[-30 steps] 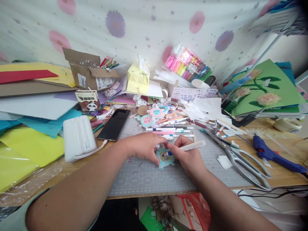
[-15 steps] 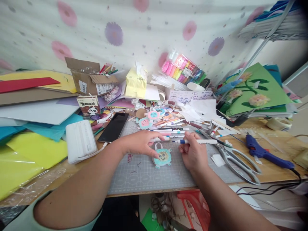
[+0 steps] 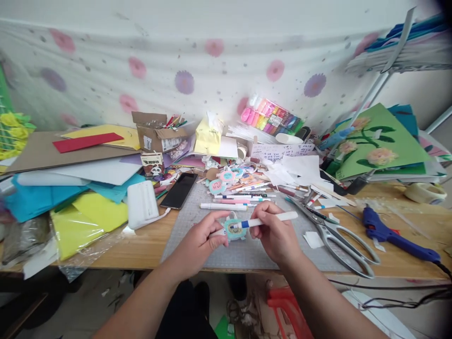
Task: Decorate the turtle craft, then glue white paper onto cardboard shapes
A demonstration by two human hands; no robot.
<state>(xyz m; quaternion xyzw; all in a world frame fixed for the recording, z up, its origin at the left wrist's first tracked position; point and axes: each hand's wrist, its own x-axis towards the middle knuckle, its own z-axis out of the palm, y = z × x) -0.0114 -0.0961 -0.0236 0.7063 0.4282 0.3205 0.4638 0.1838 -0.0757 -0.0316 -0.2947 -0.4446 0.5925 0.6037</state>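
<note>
A small light-blue turtle-shaped craft [image 3: 240,233] with a patterned yellowish middle and a loop on top is near the mat's front. My left hand [image 3: 206,235] pinches its left end between thumb and fingers, where a small whitish part shows. In my right hand [image 3: 275,230] is a white marker [image 3: 287,216] with a blue band, held nearly level. Its tip points left over the yellowish middle; whether it touches I cannot tell. Behind my hands a capped white marker [image 3: 223,206] lies on the grey cutting mat [image 3: 187,221]. Pink and blue paper crafts [image 3: 217,186] lie beyond.
Scissors [image 3: 348,245] and a blue glue gun [image 3: 395,235] lie to the right. A black phone [image 3: 179,190] and a white power bank [image 3: 141,205] are on the left. Pens and paper scraps pile up behind the mat. A red plastic stool [image 3: 287,301] stands below the edge.
My left hand has closed on the turtle craft. My right hand has brought the marker left, its tip now over the craft's middle. The camera view has shifted.
</note>
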